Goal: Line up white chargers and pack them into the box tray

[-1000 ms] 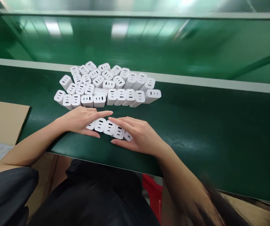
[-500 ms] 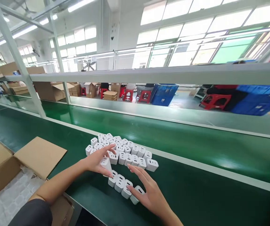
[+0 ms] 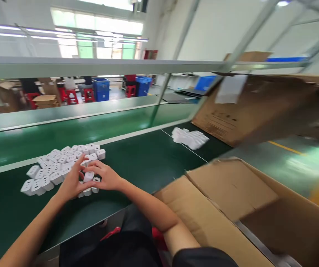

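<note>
My left hand and my right hand meet over the near side of the bench. Between their curved fingers and thumbs is a white charger with port slots on its end, and both hands appear to grip it. A few more chargers stand just under and beside my fingertips, partly hidden. Beyond and to the left, a block of several white chargers stands close together, slotted ends up. My left hand covers part of that block.
An open cardboard box stands at the right, by my right forearm. Another large carton tilts over the bench's far right end. White pieces, blurred, lie on the green bench near it. A pale rail crosses ahead.
My view has swung to the right, bringing the right-hand boxes and blurred white pieces into sight. My right hand has come together with my left around the charger that the left held.
</note>
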